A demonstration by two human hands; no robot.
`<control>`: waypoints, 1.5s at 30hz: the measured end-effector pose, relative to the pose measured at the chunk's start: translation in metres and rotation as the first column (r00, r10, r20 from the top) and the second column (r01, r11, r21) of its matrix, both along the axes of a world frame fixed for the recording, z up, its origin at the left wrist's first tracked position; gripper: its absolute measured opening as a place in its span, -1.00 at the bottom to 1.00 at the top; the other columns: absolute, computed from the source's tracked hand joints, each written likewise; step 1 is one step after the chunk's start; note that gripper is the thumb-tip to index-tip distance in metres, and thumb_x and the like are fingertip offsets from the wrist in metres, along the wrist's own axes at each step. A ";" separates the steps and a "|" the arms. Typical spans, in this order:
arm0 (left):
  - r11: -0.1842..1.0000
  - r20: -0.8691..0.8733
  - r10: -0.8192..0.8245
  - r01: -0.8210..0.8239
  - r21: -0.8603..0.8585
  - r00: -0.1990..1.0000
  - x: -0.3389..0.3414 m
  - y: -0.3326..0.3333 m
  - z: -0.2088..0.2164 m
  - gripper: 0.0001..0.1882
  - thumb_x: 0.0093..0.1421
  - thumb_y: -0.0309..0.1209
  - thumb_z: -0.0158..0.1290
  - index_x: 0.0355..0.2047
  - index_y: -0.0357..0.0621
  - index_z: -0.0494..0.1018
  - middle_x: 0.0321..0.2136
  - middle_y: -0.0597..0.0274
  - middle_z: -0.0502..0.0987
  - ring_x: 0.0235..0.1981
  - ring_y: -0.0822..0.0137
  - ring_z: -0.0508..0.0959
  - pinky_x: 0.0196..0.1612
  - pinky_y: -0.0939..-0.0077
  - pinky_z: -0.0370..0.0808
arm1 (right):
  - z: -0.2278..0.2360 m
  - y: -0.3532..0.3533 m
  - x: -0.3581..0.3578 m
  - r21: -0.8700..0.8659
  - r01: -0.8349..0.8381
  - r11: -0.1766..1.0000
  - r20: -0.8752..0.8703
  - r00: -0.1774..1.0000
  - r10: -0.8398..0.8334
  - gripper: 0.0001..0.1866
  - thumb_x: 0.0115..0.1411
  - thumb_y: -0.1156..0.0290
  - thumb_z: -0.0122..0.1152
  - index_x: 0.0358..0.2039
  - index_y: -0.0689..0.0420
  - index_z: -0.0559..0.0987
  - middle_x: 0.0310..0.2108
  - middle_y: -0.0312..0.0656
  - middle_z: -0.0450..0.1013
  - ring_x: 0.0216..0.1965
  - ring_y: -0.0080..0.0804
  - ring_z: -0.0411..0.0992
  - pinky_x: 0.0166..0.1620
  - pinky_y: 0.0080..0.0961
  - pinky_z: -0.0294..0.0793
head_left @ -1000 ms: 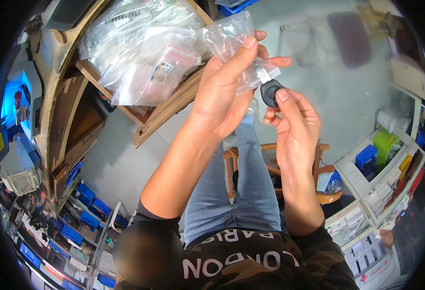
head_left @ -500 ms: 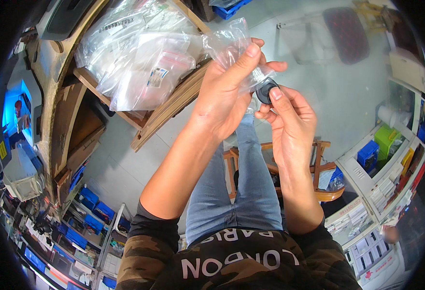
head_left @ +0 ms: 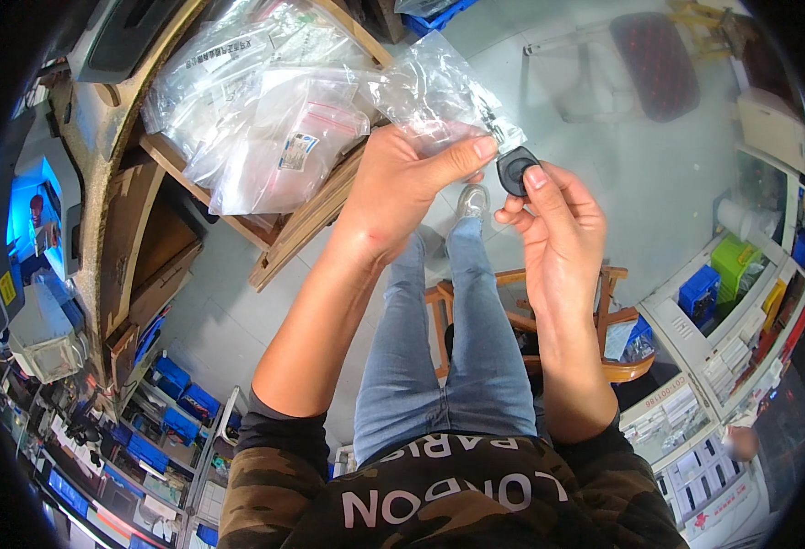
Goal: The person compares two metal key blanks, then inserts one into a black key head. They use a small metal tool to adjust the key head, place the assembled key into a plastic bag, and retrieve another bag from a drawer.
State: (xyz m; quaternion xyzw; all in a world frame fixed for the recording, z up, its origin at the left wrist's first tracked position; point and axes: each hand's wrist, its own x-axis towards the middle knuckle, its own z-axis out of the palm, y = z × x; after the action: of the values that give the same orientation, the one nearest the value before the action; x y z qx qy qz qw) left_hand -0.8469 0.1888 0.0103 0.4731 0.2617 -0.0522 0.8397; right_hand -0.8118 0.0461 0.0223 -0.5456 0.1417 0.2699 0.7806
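Note:
My left hand (head_left: 407, 178) is closed on a clear plastic bag (head_left: 434, 82), its thumb pressed along the lower edge. The bag stretches out beyond the fingers, toward the far side. Close to its right corner, my right hand (head_left: 563, 224) pinches a small black piece (head_left: 515, 171) between thumb and fingers. This piece is flat with rounded corners and a raised round middle; its exact kind cannot be made out. It looks to be outside the bag, right beside its edge.
At the upper left, a wooden tray (head_left: 279, 240) holds a pile of clear plastic bags (head_left: 256, 119). A wooden chair (head_left: 617, 371) stands right of my legs. Farther off is a chair with a dark backrest (head_left: 656, 66). Shelves with blue bins (head_left: 698, 291) line the right.
My left hand has moved left and slightly nearer, and the bag has spread flatter. My right hand has shifted slightly right, so the black piece shows more fully, turned flatter to view.

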 end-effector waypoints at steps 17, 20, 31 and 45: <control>0.996 -0.040 -0.004 0.008 0.085 0.999 0.001 -0.001 0.004 -0.89 -0.04 -0.45 0.12 -0.52 -0.24 0.47 -0.66 0.29 0.43 -0.64 0.47 0.41 -0.50 0.59 0.37 | 0.001 -0.004 0.000 -0.055 -0.016 0.998 -0.008 1.000 0.015 -0.79 0.07 0.46 0.16 -0.34 0.34 0.45 -0.47 -0.16 0.45 -0.54 -0.54 0.42 -0.41 -0.61 0.47; 0.996 -0.034 0.016 -0.013 0.090 0.999 0.002 -0.003 0.004 -0.91 -0.03 -0.47 0.10 -0.54 -0.24 0.47 -0.69 0.30 0.41 -0.65 0.48 0.38 -0.52 0.60 0.36 | -0.001 -0.004 0.002 -0.017 -0.015 1.000 -0.013 1.000 0.015 -0.80 0.07 0.46 0.15 -0.34 0.34 0.45 -0.47 -0.16 0.45 -0.54 -0.54 0.42 -0.40 -0.60 0.48; 0.996 -0.020 0.036 -0.035 0.083 0.999 0.006 -0.011 0.004 -0.93 -0.02 -0.50 0.07 -0.51 -0.25 0.44 -0.69 0.30 0.38 -0.69 0.51 0.31 -0.53 0.51 0.42 | 0.000 -0.003 -0.003 -0.078 0.039 0.996 0.048 0.998 -0.036 -0.82 0.11 0.46 0.09 -0.34 0.32 0.46 -0.48 -0.16 0.44 -0.52 -0.52 0.42 -0.38 -0.56 0.51; 0.974 -0.002 -0.112 0.111 0.195 0.994 0.010 -0.022 0.012 -0.89 -0.02 -0.50 0.02 -0.57 -0.32 0.43 -0.66 0.30 0.43 -0.63 0.56 0.41 -0.56 0.70 0.30 | 0.010 -0.018 0.025 -0.237 -0.239 0.942 0.069 0.963 0.262 -0.84 0.08 0.48 0.10 -0.35 0.30 0.47 -0.51 -0.22 0.42 -0.53 -0.60 0.37 -0.48 -0.64 0.41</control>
State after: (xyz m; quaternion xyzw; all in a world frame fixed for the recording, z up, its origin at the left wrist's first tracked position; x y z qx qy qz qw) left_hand -0.8367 0.1667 0.0219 0.5673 0.2346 -0.0711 0.7862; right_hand -0.7863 0.0282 0.0327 -0.6573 0.0619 0.3218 0.6787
